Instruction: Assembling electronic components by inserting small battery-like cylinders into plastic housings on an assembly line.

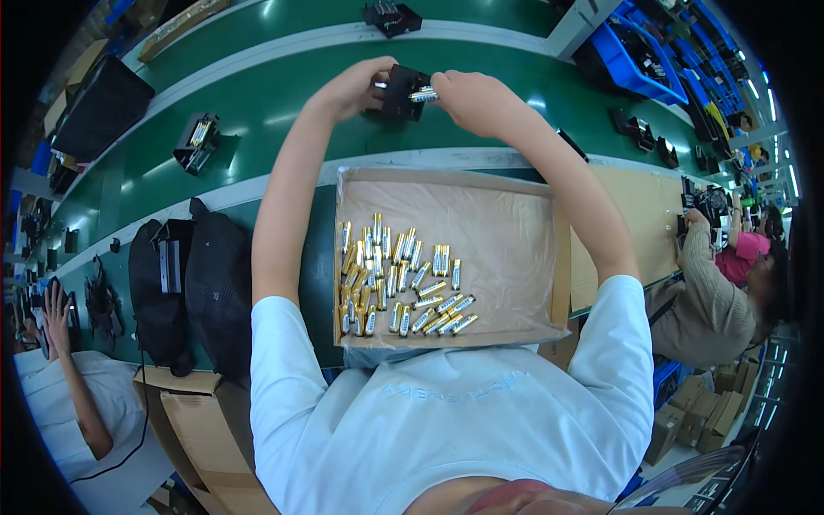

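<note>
My left hand is closed round the far-left side of a black plastic housing, holding it above the green conveyor belt. From the right, my right hand pinches AA-type batteries with gold and silver wrappers at the housing's open side. How far they sit inside it I cannot tell. Close to my body lies a shallow cardboard tray lined with clear plastic. Several loose batteries of the same kind are heaped in its left half.
On the belt stand a black housing with batteries at left, another black unit at the far side, and black parts at right. Black bags lie left of the tray. A blue bin is far right. Co-workers sit on both sides.
</note>
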`<state>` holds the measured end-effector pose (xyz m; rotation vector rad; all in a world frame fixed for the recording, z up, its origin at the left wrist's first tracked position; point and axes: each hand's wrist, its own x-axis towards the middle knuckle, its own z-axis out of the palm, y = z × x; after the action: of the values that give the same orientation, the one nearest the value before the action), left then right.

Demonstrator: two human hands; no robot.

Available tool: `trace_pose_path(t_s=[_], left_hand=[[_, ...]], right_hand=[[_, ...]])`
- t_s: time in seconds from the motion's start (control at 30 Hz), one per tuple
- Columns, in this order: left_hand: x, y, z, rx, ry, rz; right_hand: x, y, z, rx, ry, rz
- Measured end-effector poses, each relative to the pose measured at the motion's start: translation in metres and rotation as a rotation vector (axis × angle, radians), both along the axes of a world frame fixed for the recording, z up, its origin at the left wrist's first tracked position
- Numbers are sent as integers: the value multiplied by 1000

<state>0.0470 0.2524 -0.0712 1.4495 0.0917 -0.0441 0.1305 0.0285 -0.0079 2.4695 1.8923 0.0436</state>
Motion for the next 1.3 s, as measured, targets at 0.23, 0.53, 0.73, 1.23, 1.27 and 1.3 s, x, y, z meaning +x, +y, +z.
trace_pose_path(t_s=[0.23,0.53,0.73,1.23,1.27,1.3], left_hand=[[12,-30,-7,143,-46,323],[10,-45,6,69,-88,373],[10,-46,9,-74,-15,378],[18,-26,-15,-126,-71,673],[17,-28,-13,-132,-73,677],[16,-28,-10,-153,-64,672]], right_hand=[[32,57,38,-551,275,-126],[45,84,49,-576,401,-234],[47,93,50,-614,510,-318],[19,75,0,402,51,-178],[16,74,0,397,48,-173],[12,72,0,401,66,-197]])
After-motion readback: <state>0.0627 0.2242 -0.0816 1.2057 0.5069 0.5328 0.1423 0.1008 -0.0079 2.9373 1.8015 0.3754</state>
